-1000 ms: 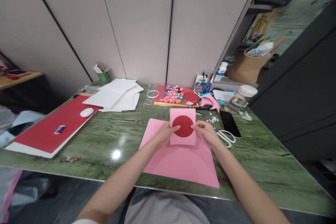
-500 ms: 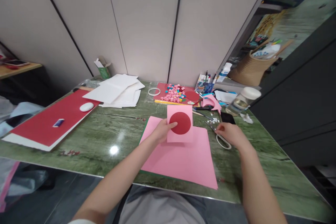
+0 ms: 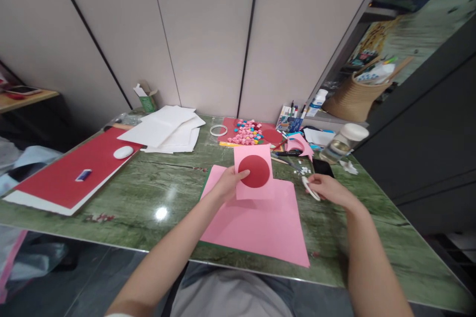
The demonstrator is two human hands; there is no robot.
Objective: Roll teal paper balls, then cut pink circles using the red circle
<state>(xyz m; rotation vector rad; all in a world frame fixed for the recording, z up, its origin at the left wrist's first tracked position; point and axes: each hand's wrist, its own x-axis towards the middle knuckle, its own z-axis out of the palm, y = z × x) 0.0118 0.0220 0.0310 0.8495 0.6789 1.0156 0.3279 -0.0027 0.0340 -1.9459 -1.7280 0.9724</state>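
Scissors (image 3: 311, 189) with white handles are in the right hand (image 3: 327, 188), over the right side of the bench (image 3: 148, 198). The fingers pinch the handles, which stand on edge; from my remote seat I cannot tell whether any finger is through a loop, or whether the blades touch the bench. The left hand (image 3: 231, 182) pinches a pink square (image 3: 260, 193) bearing a red disc (image 3: 257, 172), thumb on the disc's left edge, its other fingers hidden behind. That square is held above the far part of a large pink sheet (image 3: 256, 230).

For a clean pickup, I would settle thumb and fingers into the loops before closing the grip, keep the blades together, and lift clear of the phone (image 3: 323, 168) and white scraps (image 3: 305, 170) just beyond. On the left, I'd judge a light pinch best, keeping the square flat and its right side free.
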